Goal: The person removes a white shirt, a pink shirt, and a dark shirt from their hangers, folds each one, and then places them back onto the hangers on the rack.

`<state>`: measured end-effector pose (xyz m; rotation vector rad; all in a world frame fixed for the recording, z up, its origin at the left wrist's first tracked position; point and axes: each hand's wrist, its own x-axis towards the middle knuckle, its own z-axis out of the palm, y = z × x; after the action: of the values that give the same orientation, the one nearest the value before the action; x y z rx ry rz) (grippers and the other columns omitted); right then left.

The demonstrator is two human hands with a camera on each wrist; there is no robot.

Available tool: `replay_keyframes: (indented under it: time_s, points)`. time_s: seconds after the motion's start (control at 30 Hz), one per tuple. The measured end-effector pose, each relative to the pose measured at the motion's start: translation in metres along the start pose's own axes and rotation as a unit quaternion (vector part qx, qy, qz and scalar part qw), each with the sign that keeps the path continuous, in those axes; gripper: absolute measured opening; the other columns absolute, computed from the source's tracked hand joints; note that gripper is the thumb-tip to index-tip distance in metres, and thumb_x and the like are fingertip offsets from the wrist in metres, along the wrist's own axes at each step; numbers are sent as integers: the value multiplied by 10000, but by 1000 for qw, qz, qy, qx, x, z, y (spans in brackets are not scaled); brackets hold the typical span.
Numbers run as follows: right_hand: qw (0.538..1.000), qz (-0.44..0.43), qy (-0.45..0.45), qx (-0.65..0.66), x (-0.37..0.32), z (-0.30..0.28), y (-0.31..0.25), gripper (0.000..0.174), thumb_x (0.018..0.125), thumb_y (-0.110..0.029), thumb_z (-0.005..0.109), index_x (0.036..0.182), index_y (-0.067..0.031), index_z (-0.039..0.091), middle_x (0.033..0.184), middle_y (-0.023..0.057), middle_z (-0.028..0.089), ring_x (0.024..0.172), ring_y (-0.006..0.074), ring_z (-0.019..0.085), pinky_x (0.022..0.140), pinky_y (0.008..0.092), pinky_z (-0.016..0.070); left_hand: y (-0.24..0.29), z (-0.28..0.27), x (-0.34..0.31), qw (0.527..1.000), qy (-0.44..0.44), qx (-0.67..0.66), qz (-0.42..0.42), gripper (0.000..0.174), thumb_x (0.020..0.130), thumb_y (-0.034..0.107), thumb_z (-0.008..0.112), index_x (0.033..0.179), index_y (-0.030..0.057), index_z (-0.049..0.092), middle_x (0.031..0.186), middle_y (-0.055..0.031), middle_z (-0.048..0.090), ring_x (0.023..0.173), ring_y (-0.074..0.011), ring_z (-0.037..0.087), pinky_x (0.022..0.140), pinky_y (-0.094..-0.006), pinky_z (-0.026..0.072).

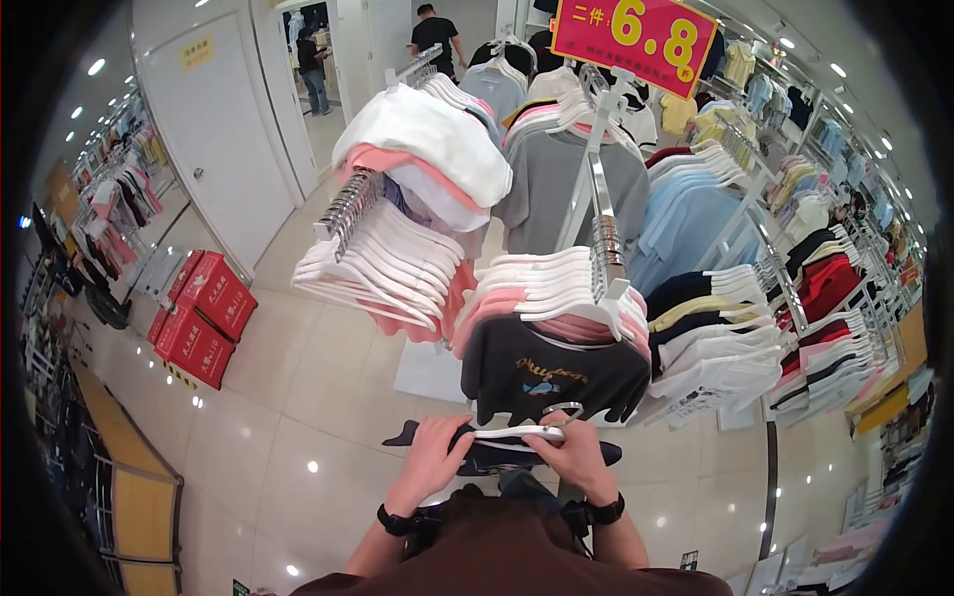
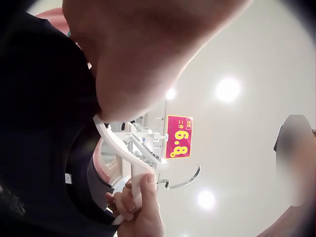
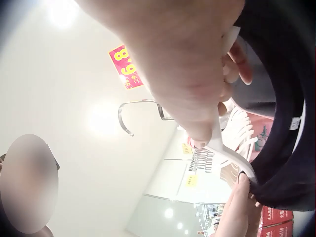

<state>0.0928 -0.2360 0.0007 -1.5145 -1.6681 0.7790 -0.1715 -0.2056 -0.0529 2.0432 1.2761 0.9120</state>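
I hold a white plastic hanger [image 1: 517, 433] level in front of my chest, with a dark navy T-shirt [image 1: 497, 457] draped on it. My left hand [image 1: 432, 452] grips the shirt at the hanger's left end. My right hand [image 1: 576, 449] curls round the hanger near its metal hook [image 1: 563, 407]. In the left wrist view my left palm [image 2: 148, 49] fills the top, above the hanger [image 2: 118, 143], the dark shirt [image 2: 39, 123] and my right hand's fingers [image 2: 136, 197]. The right wrist view shows my right hand [image 3: 173, 59], the hanger [image 3: 229, 153], the hook [image 3: 133, 113] and the shirt [image 3: 281, 123].
Right ahead stands a clothes rack [image 1: 596, 199] crowded with T-shirts on white hangers; a dark printed shirt [image 1: 552, 372] hangs nearest. A red price sign [image 1: 636, 35] tops it. Red boxes [image 1: 204, 318] sit on the tiled floor at left. Two people stand far back [image 1: 435, 35].
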Motion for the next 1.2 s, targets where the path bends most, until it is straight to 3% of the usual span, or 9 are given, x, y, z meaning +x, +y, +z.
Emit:
replay_keyframes:
  time_s: [0.07, 0.13, 0.27, 0.4, 0.5, 0.63, 0.77, 0.9, 1.2]
  points:
    - [1000, 9, 12, -7, -2, -5, 4, 275, 914, -245, 863, 963, -3, 741, 698, 101, 662, 606, 203, 647, 604, 335, 507, 4, -6, -2, 1000, 1, -8, 5, 318, 1014, 231, 673, 1264, 37, 704, 1174, -156, 708, 1171, -366, 613, 1020, -463, 488]
    - [1000, 9, 21, 8, -3, -8, 3, 275, 911, -240, 863, 961, 0, 739, 700, 101, 665, 609, 194, 649, 609, 334, 509, 9, -13, -3, 997, -73, 11, -11, 320, 1006, 227, 689, 1262, 36, 702, 1200, -150, 700, 1185, -363, 614, 1038, -457, 485]
    - [999, 15, 32, -1, -4, -12, 8, 275, 926, -241, 845, 958, 9, 735, 706, 98, 675, 619, 169, 651, 614, 327, 511, 4, -5, -5, 997, -69, 9, 12, 241, 1000, 224, 705, 1119, 14, 693, 1034, -151, 694, 1019, -376, 652, 894, -469, 527]
    - [998, 45, 31, 10, -6, -16, 14, 296, 953, -256, 819, 978, 24, 729, 703, 85, 663, 638, 137, 640, 618, 311, 504, 8, 1, -9, 997, -65, 5, 28, 223, 998, 215, 710, 1084, 10, 683, 1000, -160, 690, 987, -381, 652, 863, -476, 527]
    - [998, 18, 31, 49, -10, -17, 15, 310, 959, -258, 811, 1011, 36, 728, 740, 73, 661, 662, 121, 630, 629, 301, 501, 9, 7, -8, 998, -46, -12, 35, 217, 979, 200, 737, 1083, 16, 688, 987, -164, 687, 959, -384, 651, 845, -477, 521]
    - [997, 60, 24, 43, -6, -23, 15, 316, 961, -256, 807, 1023, 44, 731, 798, 59, 668, 686, 114, 624, 644, 295, 503, 21, 5, 2, 999, 7, -26, 26, 201, 936, 180, 785, 1049, 31, 712, 956, -146, 697, 909, -379, 654, 805, -464, 513]
    - [996, 43, 68, 44, 12, -36, 14, 280, 945, -230, 812, 1002, 38, 750, 837, 82, 729, 715, 122, 683, 671, 290, 537, 32, 6, 25, 996, 65, -35, 55, 199, 905, 161, 809, 1041, 38, 732, 943, -131, 713, 885, -367, 660, 788, -459, 511]
    - [995, 23, 81, 51, 41, -57, 2, 243, 945, -180, 805, 1053, 34, 763, 865, 68, 746, 747, 105, 687, 696, 268, 536, 29, 16, 56, 987, 117, -76, 78, 125, 923, 88, 756, 1032, 33, 729, 958, -137, 725, 876, -361, 665, 778, -455, 501]
    - [994, 4, 87, 67, 107, -82, 26, 315, 945, -168, 806, 1209, 0, 766, 1035, 98, 796, 869, 113, 710, 782, 287, 560, 31, 29, 127, 989, 122, -49, 71, 154, 930, 65, 746, 1075, 22, 719, 961, -143, 693, 901, -338, 656, 815, -414, 513]
